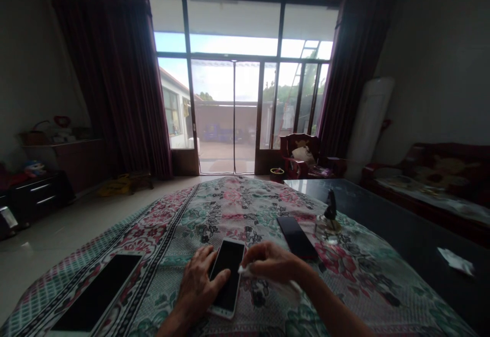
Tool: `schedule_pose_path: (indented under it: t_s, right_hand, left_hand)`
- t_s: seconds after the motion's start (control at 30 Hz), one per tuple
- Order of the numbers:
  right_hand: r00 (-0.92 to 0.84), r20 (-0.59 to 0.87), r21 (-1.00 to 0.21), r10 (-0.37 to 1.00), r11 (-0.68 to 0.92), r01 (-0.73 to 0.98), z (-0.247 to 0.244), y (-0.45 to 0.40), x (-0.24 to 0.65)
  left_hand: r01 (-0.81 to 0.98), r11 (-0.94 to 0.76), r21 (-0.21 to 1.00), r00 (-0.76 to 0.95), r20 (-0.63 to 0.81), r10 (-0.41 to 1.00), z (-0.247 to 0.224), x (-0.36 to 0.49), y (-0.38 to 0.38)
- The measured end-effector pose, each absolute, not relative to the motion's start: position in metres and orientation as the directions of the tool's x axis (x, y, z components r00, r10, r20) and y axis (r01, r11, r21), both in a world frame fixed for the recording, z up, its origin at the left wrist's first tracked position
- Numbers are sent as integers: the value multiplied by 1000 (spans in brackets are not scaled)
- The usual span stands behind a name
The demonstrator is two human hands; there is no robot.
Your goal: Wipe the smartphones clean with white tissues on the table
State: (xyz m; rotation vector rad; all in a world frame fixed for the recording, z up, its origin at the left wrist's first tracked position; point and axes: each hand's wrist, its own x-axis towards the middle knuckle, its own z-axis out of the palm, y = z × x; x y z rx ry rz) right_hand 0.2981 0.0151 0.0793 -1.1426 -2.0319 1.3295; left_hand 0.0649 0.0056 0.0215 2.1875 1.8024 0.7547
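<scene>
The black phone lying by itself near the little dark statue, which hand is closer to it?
Right. The right hand, pinching a white wipe, sits just beside the black phone. The left hand is farther off, resting on the white phone.

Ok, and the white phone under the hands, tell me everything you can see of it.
The white phone is a slim slab with a white frame and a dark, unlit screen facing up. It lies flat on the floral cloth, its long side running away from the person and leaning slightly right. The left hand rests on its left edge, thumb across the screen. The right hand, holding a white wipe, is at its right edge. No cracks are discernible.
</scene>
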Motion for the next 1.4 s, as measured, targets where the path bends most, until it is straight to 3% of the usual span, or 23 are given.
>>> schedule_pose_path:
  t_s: [0.07,0.17,0.33,0.53,0.73,1.03,1.4]
  right_hand:
    - [-375,118,-869,919,279,409,79,19,296]
    - [-155,386,-779,909,412,472,77,24,292]
    - [-127,585,-616,801,540,574,64,28,282]
    - [-258,526,-469,810,529,707,50,25,276]
    - [-241,452,-363,859,424,829,54,20,279]
    - [-238,437,-363,867,413,836,52,17,272]
    - [-412,418,-336,810,559,758,51,0,253]
  left_hand:
    - [863,-196,465,102,218,971,26,69,1]
    - [880,-148,451,85,157,984,33,80,-8]
    - [892,-151,425,121,97,988,36,93,-17]
    - [870,-232,435,219,81,972,39,89,-15]
    - [932,-95,349,72,77,994,57,81,-19]
    - [934,-122,336,52,211,976,50,78,-16]
    - [928,-117,355,59,168,984,52,76,-14]
